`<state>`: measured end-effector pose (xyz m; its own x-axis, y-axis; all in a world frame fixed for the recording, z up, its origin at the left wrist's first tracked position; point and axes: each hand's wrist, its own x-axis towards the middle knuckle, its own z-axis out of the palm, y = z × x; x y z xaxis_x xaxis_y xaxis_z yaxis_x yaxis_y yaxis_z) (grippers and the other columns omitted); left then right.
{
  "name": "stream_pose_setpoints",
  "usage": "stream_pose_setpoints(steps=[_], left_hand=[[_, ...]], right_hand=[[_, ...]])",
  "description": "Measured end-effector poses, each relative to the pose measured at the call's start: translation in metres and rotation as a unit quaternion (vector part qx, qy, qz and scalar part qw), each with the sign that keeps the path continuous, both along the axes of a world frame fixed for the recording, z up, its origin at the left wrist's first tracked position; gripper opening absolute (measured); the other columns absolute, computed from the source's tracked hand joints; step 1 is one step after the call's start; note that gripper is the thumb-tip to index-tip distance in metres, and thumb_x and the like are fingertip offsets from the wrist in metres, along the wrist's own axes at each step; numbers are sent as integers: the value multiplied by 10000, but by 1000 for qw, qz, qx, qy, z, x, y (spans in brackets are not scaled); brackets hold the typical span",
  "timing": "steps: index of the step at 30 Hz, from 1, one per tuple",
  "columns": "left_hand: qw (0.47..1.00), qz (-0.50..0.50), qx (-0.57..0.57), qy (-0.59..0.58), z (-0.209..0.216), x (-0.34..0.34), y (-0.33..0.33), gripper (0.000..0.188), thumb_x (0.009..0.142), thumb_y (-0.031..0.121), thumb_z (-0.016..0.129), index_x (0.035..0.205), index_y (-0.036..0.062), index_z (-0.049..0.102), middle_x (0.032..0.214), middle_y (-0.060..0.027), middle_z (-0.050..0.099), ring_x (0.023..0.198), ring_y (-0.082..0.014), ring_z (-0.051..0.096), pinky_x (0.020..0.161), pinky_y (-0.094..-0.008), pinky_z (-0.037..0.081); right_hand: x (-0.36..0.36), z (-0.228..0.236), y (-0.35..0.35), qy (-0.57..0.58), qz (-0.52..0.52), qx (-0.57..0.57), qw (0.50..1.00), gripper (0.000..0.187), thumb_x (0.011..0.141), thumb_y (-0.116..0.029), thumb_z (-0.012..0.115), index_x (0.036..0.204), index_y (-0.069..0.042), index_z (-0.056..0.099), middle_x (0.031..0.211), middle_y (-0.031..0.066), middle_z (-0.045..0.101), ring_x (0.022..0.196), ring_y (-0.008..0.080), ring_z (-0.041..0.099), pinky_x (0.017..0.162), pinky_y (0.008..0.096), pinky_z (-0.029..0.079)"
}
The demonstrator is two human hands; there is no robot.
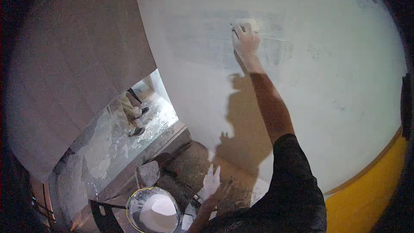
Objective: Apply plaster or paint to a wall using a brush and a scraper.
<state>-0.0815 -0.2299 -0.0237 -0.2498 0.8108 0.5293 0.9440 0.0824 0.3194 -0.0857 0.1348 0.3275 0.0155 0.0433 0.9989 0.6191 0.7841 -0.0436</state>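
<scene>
My right hand (246, 41) is raised against the white wall (327, 69), its fingers bent round a pale flat tool (254, 23) pressed to the surface. What kind of tool it is does not show clearly. Around it lies a greyish, streaked patch (202, 30) with smeared edges. Low in the view, my left hand (211, 182) is held with its fingers stretched out and nothing visible in them. It is nearest to a clear bucket (128, 210), which stands to its left and contains a white paste (159, 211).
At left hangs a large grey-brown panel (82, 56). Past its lower edge, another person's legs (131, 112) stand on a white-smeared floor (103, 159). A patterned grey object (148, 172) lies behind the bucket. A yellow surface (366, 190) curves along the lower right.
</scene>
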Motion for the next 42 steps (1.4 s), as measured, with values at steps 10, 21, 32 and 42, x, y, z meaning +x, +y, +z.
stream_pose_setpoints(steps=[10,21,32,42], left_hand=[[998,3,-42,-49,9,6,0,748,720,370,686,1290,6,365,1320,-295,340,1083,-431,457,845,-476,416],[998,-36,-20,-44,-32,7,-1,681,722,426,652,1249,49,444,1326,-254,368,1125,-379,462,815,-453,442],[998,-9,-62,24,-14,15,-16,602,742,404,640,1201,45,491,1331,-211,373,1153,-377,440,874,-444,410],[979,-54,-90,-176,7,23,-27,736,846,497,520,1369,48,262,1424,-256,175,1247,-453,297,1007,-527,264]], right_hand=[[67,-10,23,384,374,-142,832,131,814,-125,636,911,-42,611,750,55,604,648,130,559,577,272,456],[98,-75,-5,37,-52,33,997,334,720,-114,650,1052,-98,618,977,131,610,856,306,589,716,362,497],[98,-62,-12,330,284,-143,889,164,809,-100,619,967,-57,616,820,95,636,729,151,601,641,268,477],[141,-7,-31,-21,105,79,991,356,707,25,636,1040,-92,593,1086,146,592,963,292,592,763,348,495]])
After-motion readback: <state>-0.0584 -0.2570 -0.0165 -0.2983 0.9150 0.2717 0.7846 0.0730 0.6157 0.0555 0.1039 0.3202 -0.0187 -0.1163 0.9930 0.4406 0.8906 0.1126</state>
